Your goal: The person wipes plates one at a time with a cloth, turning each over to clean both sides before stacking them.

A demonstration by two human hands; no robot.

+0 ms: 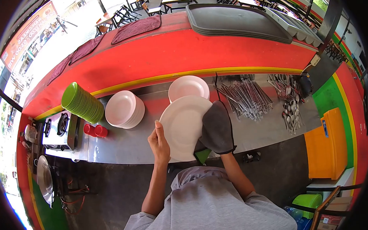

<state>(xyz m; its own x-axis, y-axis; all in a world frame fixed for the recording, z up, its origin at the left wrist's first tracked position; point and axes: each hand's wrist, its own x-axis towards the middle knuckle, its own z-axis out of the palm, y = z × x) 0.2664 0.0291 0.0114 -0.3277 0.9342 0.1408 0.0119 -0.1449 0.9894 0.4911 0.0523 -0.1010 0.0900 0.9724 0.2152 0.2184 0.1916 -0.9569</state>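
A large white plate [184, 129] is held up in front of me, tilted so that its face shows. My left hand [159, 142] grips its left rim, thumb up along the edge. My right hand [217, 128] wears a dark grey mitt with a green patch [202, 156] by the plate's lower edge. The mitt closes over the right rim, and the fingers inside it are hidden. Just behind the held plate sits a stack of white plates [189, 88], partly covered by it. To the left stands another stack of white plates [121, 109].
The steel counter [124, 152] carries a leaning stack of green bowls [81, 104], red cups [95, 130], a gas stove [61, 130], and piles of straws or skewers [249, 96] and spoons [291, 114]. Trays [237, 22] lie on the red ledge. An orange bin [327, 145] stands right.
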